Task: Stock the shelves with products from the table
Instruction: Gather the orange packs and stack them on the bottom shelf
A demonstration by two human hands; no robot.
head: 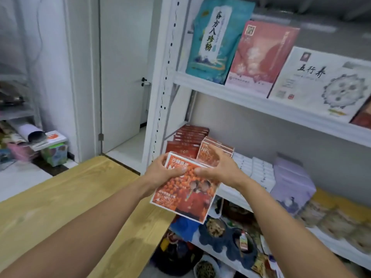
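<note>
Both hands gripped one orange box (188, 193) by its top end: the left hand (164, 171) curled round the left corner, the right hand (220, 167) round the right, thumbs on its printed face. It hung tilted between the wooden table (70, 197) and the middle shelf (337, 246). That shelf held dark red boxes (188, 137), a matching box (206, 152), white cartons (257, 167) and lilac pouches (291, 177). On the upper shelf (261, 105) stood a teal pouch (214, 37) and a pink box (261, 57).
</note>
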